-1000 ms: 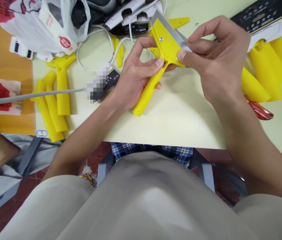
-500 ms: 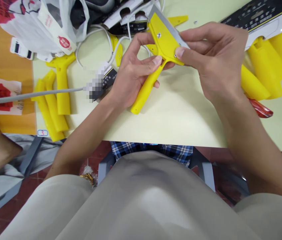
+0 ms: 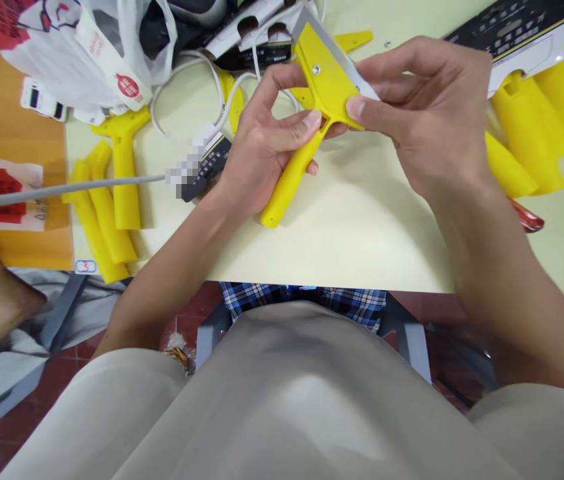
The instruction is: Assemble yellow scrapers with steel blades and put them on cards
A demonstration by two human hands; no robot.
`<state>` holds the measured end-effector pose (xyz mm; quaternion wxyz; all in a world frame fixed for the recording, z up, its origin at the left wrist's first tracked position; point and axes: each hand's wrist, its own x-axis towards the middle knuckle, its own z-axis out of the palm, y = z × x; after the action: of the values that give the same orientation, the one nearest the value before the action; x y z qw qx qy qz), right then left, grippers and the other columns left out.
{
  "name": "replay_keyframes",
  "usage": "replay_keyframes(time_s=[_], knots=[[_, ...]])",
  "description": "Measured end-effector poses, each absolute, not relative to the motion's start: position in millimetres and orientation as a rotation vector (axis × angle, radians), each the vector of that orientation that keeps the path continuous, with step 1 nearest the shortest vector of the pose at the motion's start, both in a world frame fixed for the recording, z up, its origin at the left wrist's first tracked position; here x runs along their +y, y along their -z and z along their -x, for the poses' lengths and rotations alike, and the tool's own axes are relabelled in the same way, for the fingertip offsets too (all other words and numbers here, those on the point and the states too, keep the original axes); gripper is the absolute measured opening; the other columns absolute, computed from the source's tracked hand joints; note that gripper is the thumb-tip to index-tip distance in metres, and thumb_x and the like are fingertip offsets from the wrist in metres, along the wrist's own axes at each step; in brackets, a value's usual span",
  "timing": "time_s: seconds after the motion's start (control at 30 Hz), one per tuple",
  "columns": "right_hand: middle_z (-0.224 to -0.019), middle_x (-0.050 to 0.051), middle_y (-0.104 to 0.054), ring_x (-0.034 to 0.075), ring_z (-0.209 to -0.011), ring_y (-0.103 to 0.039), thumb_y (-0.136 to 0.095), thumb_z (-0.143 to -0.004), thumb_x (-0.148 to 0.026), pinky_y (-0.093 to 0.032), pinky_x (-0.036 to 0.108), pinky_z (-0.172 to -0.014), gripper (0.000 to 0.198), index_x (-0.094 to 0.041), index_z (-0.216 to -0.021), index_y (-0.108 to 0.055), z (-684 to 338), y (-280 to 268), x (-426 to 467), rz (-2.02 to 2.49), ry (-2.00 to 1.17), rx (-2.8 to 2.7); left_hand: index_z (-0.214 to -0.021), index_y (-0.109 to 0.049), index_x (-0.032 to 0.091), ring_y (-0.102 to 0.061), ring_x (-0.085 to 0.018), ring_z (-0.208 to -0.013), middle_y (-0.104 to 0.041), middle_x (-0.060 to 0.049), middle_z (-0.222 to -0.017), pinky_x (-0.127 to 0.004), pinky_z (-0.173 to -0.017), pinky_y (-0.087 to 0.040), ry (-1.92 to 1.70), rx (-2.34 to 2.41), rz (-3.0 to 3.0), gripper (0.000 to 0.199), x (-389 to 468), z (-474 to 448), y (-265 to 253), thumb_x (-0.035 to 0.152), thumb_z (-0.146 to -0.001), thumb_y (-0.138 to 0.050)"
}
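Observation:
A yellow scraper [image 3: 329,83] with a wide metal blade is held tilted above the table, its handle pointing down and to the left. My left hand [image 3: 272,137] is closed around it where the handle meets the head, thumb on the near side. My right hand [image 3: 427,107] pinches the head's right corner, the thumb near the lower screw and the fingers behind the blade. One screw shows plainly on the head's upper part; my right thumb covers most of the other.
At the left lie several yellow scraper handles [image 3: 126,173]. A white plastic bag [image 3: 52,60] and a grey-white cable [image 3: 62,190] are behind and beside them. Yellow parts [image 3: 527,133], a black-and-white package [image 3: 512,33] and a red object [image 3: 529,217] lie at the right.
My right thumb has shifted slightly left and now covers more of the lower screw. Both hands keep their hold on the scraper.

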<state>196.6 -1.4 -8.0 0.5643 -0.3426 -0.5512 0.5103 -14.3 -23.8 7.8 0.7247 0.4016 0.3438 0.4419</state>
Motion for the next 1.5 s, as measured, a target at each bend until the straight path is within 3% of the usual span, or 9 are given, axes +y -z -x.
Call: replay_keyframes(time_s=[0.17,0.4,0.63,0.73,0.83,1.07,1.27,1.4,1.5], knots=[[-0.104,0.001,-0.083,0.024,-0.091,-0.083,-0.109,-0.070,-0.062,-0.077,0.036,-0.083,0.055,-0.025,-0.100,-0.082,-190.3,5.3,-7.9,0.880,-1.093,-1.341,-0.109,-0.071,0.038,-0.078,-0.033,-0.133,-0.085,0.005,-0.117,-0.028,-0.059,-0.057,-1.008,0.797,-0.902,0.026,-28.2,14.2,-9.8,0.028,-0.093,-0.089],[-0.102,0.005,-0.083,0.027,-0.091,-0.084,-0.111,-0.069,-0.051,-0.077,0.041,-0.086,0.054,-0.020,-0.102,-0.082,-192.4,2.7,-7.7,0.804,-1.178,-1.304,-0.111,-0.071,0.043,-0.075,-0.035,-0.139,-0.086,0.007,-0.111,-0.034,-0.066,-0.060,-0.987,0.848,-0.941,0.033,-23.3,15.4,-4.9,0.033,-0.088,-0.092],[-0.114,0.000,-0.083,0.025,-0.098,-0.084,-0.094,-0.092,-0.051,-0.076,0.042,-0.091,0.036,-0.032,-0.121,-0.085,-198.8,17.3,-1.4,0.882,-1.294,-1.264,-0.111,-0.075,0.041,-0.073,-0.034,-0.143,-0.087,0.005,-0.113,-0.031,-0.070,-0.066,-1.023,0.850,-0.817,0.036,-18.7,14.6,-5.2,0.029,-0.084,-0.095],[-0.122,-0.001,-0.082,0.026,-0.105,-0.085,-0.094,-0.091,-0.051,-0.075,0.043,-0.094,0.039,-0.035,-0.125,-0.083,-202.3,18.9,-1.0,0.919,-1.388,-1.238,-0.115,-0.074,0.035,-0.080,-0.030,-0.129,-0.086,0.001,-0.114,-0.028,-0.070,-0.065,-1.054,0.821,-0.836,0.031,-18.1,14.8,-3.6,0.026,-0.091,-0.092],[-0.128,-0.001,-0.082,0.025,-0.103,-0.085,-0.098,-0.087,-0.052,-0.075,0.041,-0.096,0.047,-0.033,-0.127,-0.083,-204.7,17.0,-1.1,0.924,-1.429,-1.226,-0.122,-0.074,0.031,-0.081,-0.028,-0.122,-0.086,0.000,-0.116,-0.032,-0.082,-0.066,-1.073,0.823,-0.924,0.029,-18.3,14.7,-2.0,0.025,-0.097,-0.086],[-0.122,0.001,-0.083,0.024,-0.107,-0.085,-0.093,-0.093,-0.042,-0.074,0.036,-0.098,0.035,-0.029,-0.124,-0.085,-201.2,-4.9,-11.9,1.007,-1.427,-1.180,-0.119,-0.075,0.053,-0.063,-0.030,-0.156,-0.085,0.013,-0.125,-0.051,-0.131,-0.054,-1.018,0.904,-0.990,0.037,-17.8,14.3,-3.9,0.040,-0.087,-0.087],[-0.118,0.001,-0.084,0.029,-0.114,-0.083,-0.100,-0.080,-0.049,-0.072,0.044,-0.103,0.048,-0.032,-0.122,-0.085,-199.0,-15.4,-14.4,0.979,-1.436,-1.182,-0.109,-0.082,0.041,-0.068,-0.028,-0.150,-0.082,0.008,-0.134,-0.039,-0.129,-0.057,-1.190,0.822,-1.105,0.017,-12.8,13.7,-1.3,0.031,-0.095,-0.083],[-0.117,0.000,-0.084,0.031,-0.120,-0.080,-0.106,-0.064,-0.058,-0.070,0.045,-0.103,0.064,-0.036,-0.120,-0.084,-199.4,-18.2,-13.0,1.015,-1.431,-1.187,-0.116,-0.084,0.034,-0.073,-0.024,-0.138,-0.082,0.004,-0.130,-0.037,-0.127,-0.057,-1.265,0.775,-1.144,0.021,-13.3,15.8,-5.0,0.023,-0.098,-0.082],[-0.116,-0.001,-0.084,0.028,-0.116,-0.081,-0.103,-0.073,-0.054,-0.070,0.044,-0.105,0.054,-0.034,-0.120,-0.083,-198.4,-20.5,-15.7,0.979,-1.391,-1.206,-0.118,-0.083,0.038,-0.072,-0.024,-0.135,-0.081,0.006,-0.131,-0.038,-0.127,-0.058,-1.281,0.765,-1.283,0.024,-10.8,19.5,-6.2,0.029,-0.096,-0.087]])
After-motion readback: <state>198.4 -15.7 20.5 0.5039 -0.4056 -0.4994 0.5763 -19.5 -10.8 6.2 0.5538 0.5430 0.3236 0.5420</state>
